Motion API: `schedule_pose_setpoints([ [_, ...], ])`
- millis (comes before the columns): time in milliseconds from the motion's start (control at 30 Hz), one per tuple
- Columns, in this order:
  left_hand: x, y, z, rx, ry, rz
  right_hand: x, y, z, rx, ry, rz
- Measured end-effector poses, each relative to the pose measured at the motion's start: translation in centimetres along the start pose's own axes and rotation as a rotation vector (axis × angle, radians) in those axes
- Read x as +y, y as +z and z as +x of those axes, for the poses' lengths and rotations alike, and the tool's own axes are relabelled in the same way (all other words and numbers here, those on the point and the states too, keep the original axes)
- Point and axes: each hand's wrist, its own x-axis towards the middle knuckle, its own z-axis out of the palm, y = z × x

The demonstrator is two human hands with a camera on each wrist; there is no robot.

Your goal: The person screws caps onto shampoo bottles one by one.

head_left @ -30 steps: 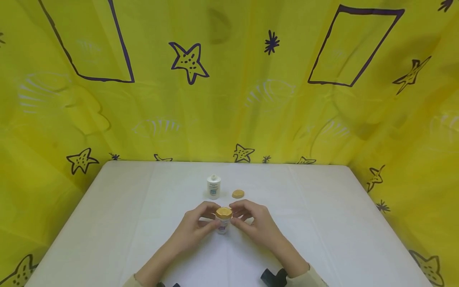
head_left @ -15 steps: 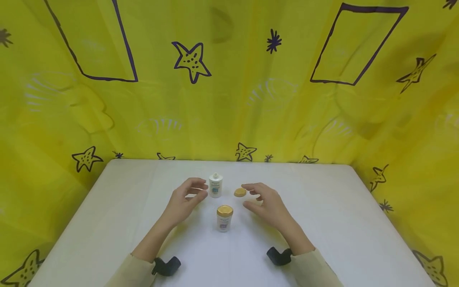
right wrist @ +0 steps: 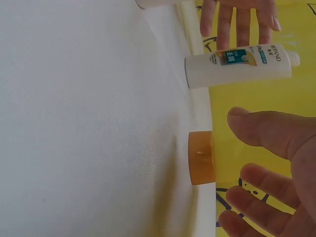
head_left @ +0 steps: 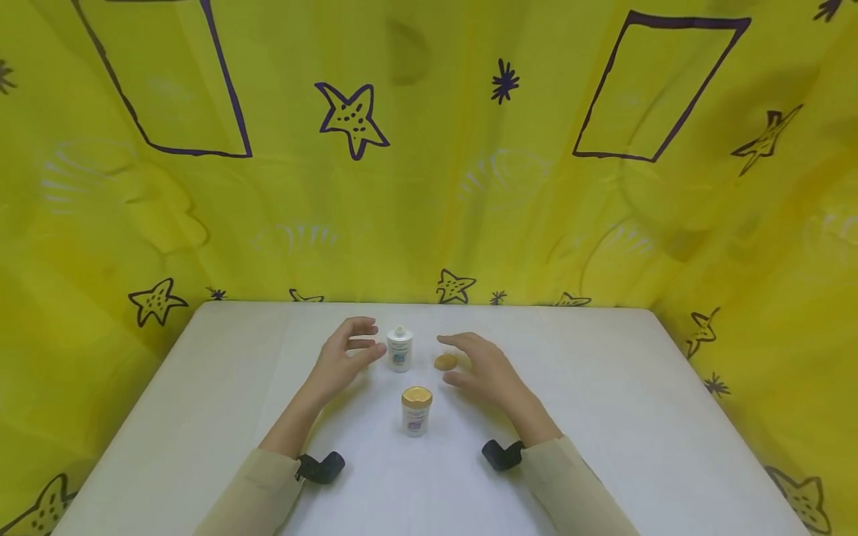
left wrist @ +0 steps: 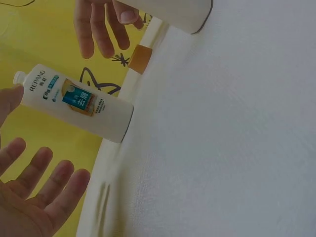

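Note:
A white shampoo bottle [head_left: 400,357] without its cap stands upright toward the back of the table, its bare neck showing. Just left of it my left hand [head_left: 342,361] is held with fingers spread, thumb near the bottle's neck in the left wrist view. A gold-orange cap [right wrist: 201,158] lies on the table right of that bottle. Around the cap, fingers and thumb apart, hovers my right hand [head_left: 488,368], holding nothing. Nearer to me stands a second white bottle [head_left: 415,420], with a gold cap [head_left: 417,396] on top; neither hand touches it.
The table [head_left: 603,417] has a white cover, and its back edge meets a yellow curtain [head_left: 429,186] with starfish drawings. Black wrist cameras [head_left: 322,467] sit at both sleeves.
Both hands have let go of the near capped bottle, which stays standing. They have moved apart and forward, the left beside the uncapped bottle, the right to the loose cap.

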Motion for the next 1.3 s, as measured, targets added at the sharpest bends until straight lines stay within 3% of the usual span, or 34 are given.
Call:
schedule_pose_setpoints([
  [167, -0.4, 0.6, 0.5, -0.043, -0.036, 0.0, -0.2, 0.2, 0.4, -0.037, 0.038, 0.01],
  [333, -0.5, 1.4, 1.0, -0.071, -0.015, -0.001, -0.2, 0.6, 0.7, -0.067, 0.077, -0.023],
  [533, -0.6, 2.6, 1.4, -0.077, -0.037, 0.004, 0.2, 1.2, 1.0, -0.082, 0.103, -0.029],
  [800, -0.7, 3.7, 1.5, -0.043, -0.032, 0.038, 0.3, 1.7, 1.5, -0.044, 0.128, -0.012],
  [1000, -0.7, 3.9, 1.1, -0.061, 0.029, 0.018, 0.0, 1.0, 1.1, 0.035, 0.141, 0.05],
  [1300, 1.6, 3.2, 0.1, -0.161, 0.123, 0.037, -1.6, -2.3, -0.3, 0.245, -0.109, 0.254],
])
